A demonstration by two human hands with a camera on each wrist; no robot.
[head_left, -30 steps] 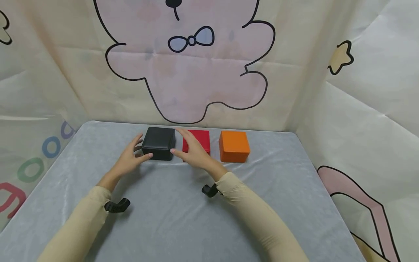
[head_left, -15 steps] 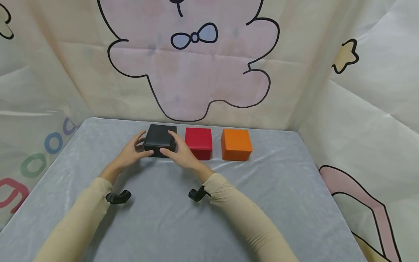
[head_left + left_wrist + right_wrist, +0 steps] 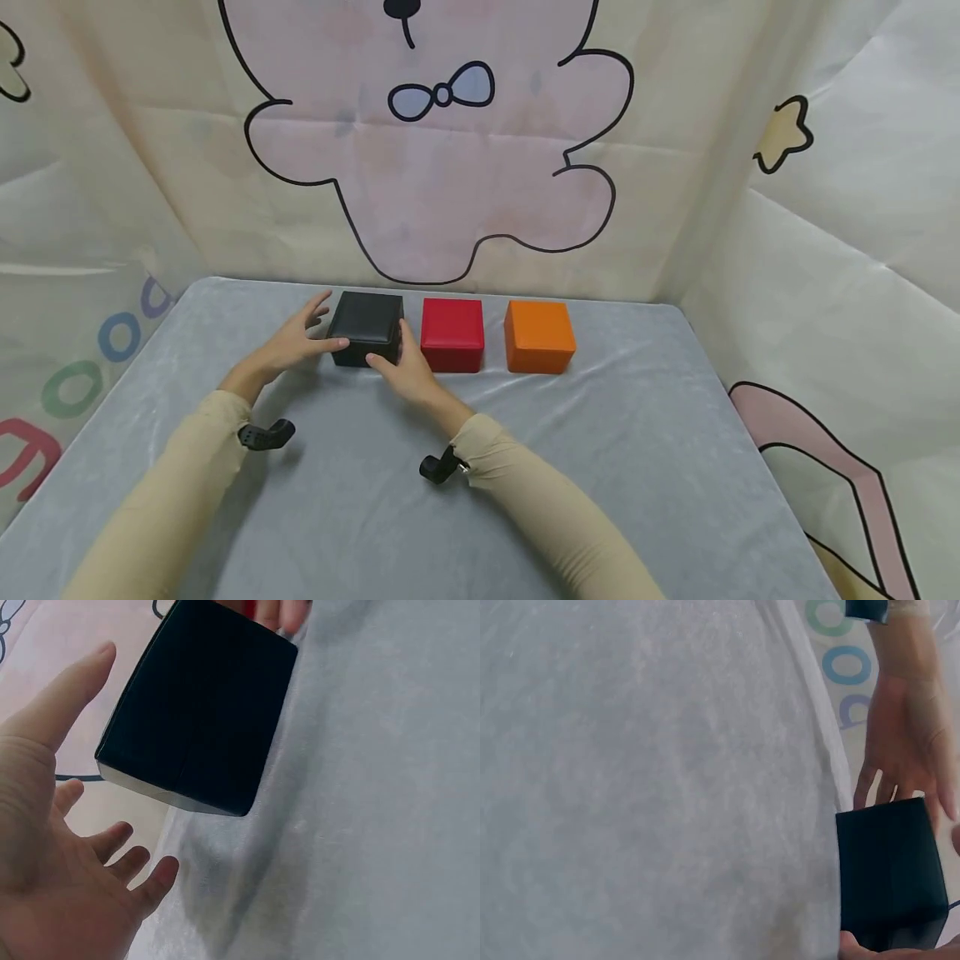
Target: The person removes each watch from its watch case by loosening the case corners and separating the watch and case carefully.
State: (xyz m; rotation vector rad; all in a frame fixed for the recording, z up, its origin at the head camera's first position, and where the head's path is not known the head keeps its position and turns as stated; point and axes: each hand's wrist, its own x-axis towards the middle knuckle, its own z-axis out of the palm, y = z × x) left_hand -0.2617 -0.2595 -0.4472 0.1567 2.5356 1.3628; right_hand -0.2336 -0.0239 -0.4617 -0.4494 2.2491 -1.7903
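Observation:
A black box (image 3: 366, 327) with a lid seam stands on the grey-covered table (image 3: 360, 517), near its back edge. My left hand (image 3: 288, 343) is at the box's left side with fingers spread; in the left wrist view its fingers stand apart from the black box (image 3: 199, 705). On the other side, my right hand (image 3: 412, 375) is at the front right corner, thumb before the front face and straight fingers along the right side. In the right wrist view, only a little of my right hand (image 3: 877, 954) shows below the box.
To the right of the black box stand a red box (image 3: 452, 335) and an orange box (image 3: 540, 337), in one row with gaps between them. A cloth wall (image 3: 172, 150) with cartoon prints rises behind and beside the table.
My right hand has come left from in front of the red box to the black box, then drawn slightly back to its right corner. The left hand has shifted slightly left.

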